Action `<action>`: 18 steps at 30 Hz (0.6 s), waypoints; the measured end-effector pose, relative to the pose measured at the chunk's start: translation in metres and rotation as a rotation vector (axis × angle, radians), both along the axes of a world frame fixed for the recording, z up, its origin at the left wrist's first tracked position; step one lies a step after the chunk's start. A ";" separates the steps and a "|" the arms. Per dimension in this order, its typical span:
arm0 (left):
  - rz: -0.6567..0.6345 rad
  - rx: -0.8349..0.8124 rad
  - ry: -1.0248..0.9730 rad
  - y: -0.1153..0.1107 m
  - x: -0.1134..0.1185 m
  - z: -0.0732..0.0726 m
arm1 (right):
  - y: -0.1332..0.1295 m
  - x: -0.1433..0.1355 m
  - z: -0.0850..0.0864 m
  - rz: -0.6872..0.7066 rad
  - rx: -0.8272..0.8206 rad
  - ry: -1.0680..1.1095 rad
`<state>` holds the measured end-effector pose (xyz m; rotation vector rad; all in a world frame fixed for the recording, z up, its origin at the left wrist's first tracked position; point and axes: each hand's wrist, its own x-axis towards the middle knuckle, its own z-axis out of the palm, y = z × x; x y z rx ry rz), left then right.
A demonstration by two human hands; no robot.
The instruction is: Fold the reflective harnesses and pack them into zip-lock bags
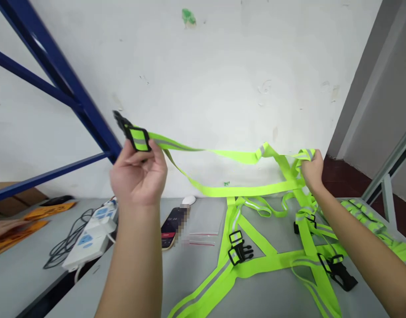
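My left hand is raised at left centre, its fingers closed on a black slider buckle at the end of a neon yellow strap with a grey stripe. A black clip end sticks up beyond it. Bunched strap is gripped in my right hand at the right. Between the hands the strap hangs in two lengths above the table. The rest of the harness lies spread on the grey table, with a pronged black buckle and another black buckle on it.
A phone, clear plastic bags and a white round object lie behind. At left are a power strip, black cables and orange pieces near another person's hand. More neon straps lie right. Blue frame bars cross upper left.
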<state>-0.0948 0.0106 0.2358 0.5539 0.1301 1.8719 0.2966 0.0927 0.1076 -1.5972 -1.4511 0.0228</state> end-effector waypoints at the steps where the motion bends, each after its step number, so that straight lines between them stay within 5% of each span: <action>1: -0.030 -0.024 0.018 0.000 0.002 -0.012 | 0.007 -0.005 0.005 0.032 0.010 -0.008; 6: -0.305 -0.317 0.362 -0.005 0.046 -0.089 | 0.019 -0.047 -0.005 0.394 -0.213 -0.191; 10: -0.580 -0.332 0.774 -0.016 0.074 -0.149 | -0.013 -0.046 -0.021 0.577 -0.475 -0.342; 12: -0.537 -0.260 1.085 -0.020 0.079 -0.171 | -0.043 -0.026 -0.024 0.592 -0.554 -0.373; 15: -0.302 -0.128 1.546 -0.023 0.080 -0.195 | -0.105 0.019 -0.032 0.555 -0.614 -0.370; 18: -0.160 -0.028 1.768 -0.025 0.083 -0.213 | -0.172 0.063 -0.058 0.495 -0.683 -0.254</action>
